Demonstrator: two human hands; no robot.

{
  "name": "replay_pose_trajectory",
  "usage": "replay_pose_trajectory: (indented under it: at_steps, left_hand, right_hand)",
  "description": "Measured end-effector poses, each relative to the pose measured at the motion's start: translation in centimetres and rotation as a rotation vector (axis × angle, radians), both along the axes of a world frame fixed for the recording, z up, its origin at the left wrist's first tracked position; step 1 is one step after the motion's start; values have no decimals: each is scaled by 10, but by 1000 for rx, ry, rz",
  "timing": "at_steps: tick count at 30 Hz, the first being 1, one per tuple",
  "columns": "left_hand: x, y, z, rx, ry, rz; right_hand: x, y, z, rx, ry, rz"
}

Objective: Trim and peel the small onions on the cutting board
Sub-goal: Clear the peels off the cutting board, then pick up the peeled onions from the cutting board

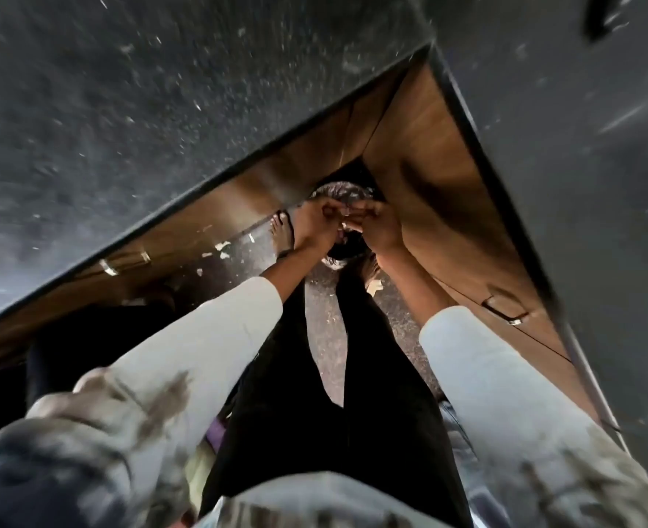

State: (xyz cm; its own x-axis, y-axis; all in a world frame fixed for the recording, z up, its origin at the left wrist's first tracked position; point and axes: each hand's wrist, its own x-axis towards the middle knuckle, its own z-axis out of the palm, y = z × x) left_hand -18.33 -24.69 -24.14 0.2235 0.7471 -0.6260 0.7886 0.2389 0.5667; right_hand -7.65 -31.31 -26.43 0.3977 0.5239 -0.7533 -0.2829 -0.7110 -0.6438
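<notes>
Down by the floor, both hands, left point(316, 224) and right point(377, 226), meet fingers-together over a dark bin point(339, 253), seemingly rubbing off peel, though blur hides any grip. No onions or cutting board show here; scraps may miss the bin and scatter by the bare feet point(281, 232).

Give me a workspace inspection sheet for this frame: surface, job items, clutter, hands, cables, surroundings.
Surface: dark speckled countertop, corner section, mostly bare in view.
Job's things: no cutting board or onions identifiable; something small between the fingers, too blurred to name.
Clutter: pale scraps on the floor.
Grippers: left hand and right hand meet low over a bin with a dark liner.
Cables: nothing seen.
Surroundings: wooden cabinet fronts with metal handles; bare feet on the floor.
</notes>
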Motion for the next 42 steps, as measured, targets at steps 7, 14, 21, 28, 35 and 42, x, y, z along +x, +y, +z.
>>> replay_pose_trajectory:
  at_steps: [7, 14, 21, 28, 35, 42]
  left_hand:
    - [-2, -3, -71, 93, 187, -161]
    - [8, -1, -51, 132, 347, -246]
    - [26, 12, 46, 176, 235, -445]
    - [31, 39, 186, 477, 84, -626]
    - [54, 100, 263, 782, -125, -538]
    - [100, 179, 283, 774, -124, -580]
  right_hand:
    - [5, -3, -56, -130, -243, 257]
    - [-1, 4, -51, -76, -439, 212]
    - [9, 23, 52, 79, -671, 397]
    - [46, 33, 196, 270, -776, 462]
    - [94, 90, 283, 491, -978, 473]
    - [139, 153, 319, 371, -1111, 263]
